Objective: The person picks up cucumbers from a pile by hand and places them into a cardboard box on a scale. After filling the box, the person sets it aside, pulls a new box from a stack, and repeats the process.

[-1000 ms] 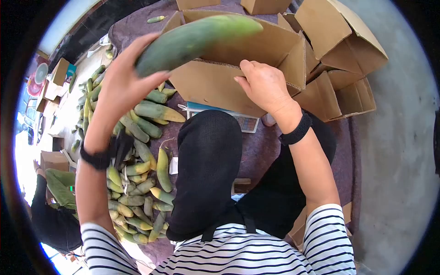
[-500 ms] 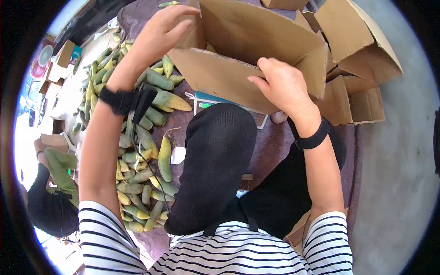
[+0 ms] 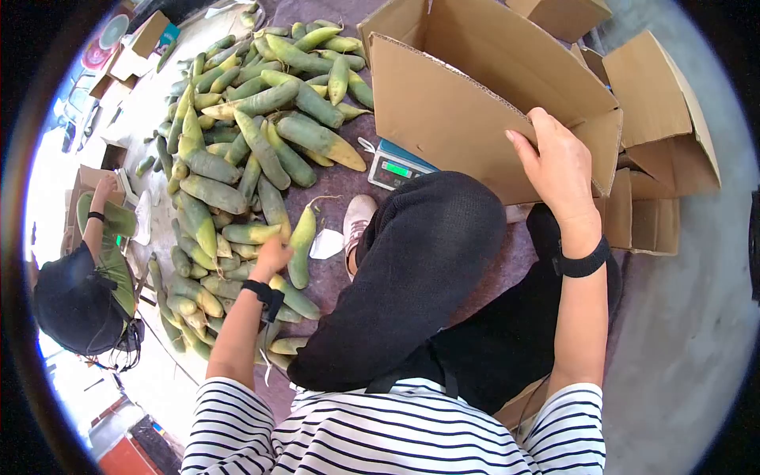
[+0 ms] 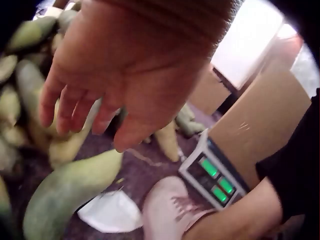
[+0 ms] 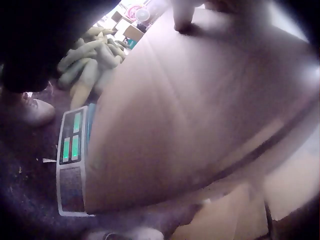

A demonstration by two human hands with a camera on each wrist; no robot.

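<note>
My right hand point(image 3: 560, 162) grips the near wall's top edge of a cardboard box point(image 3: 451, 119), thumb outside and fingers over the rim. In the right wrist view the thumb point(image 5: 183, 20) presses on the box wall. The box sits on a digital scale point(image 3: 396, 168) with a lit green display. My left hand point(image 3: 271, 257) is over the lower part of a heap of green radishes point(image 3: 253, 146). Seen from the left wrist, its fingers hang loosely bent with nothing between them. Beside it lies a single curved green radish point(image 3: 302, 245) with a thin root tail.
Other cardboard boxes point(image 3: 653, 99) stand to the right and behind. A scrap of white paper point(image 3: 326, 245) lies near my shoe point(image 3: 360, 226). My bent knee point(image 3: 443, 229) rises between heap and box. Another person point(image 3: 79, 301) sits at the far left.
The left hand carried a green radish to the box, came away without it, and moved down-left to the heap. The right hand stays on the box edge. The view has turned left.
</note>
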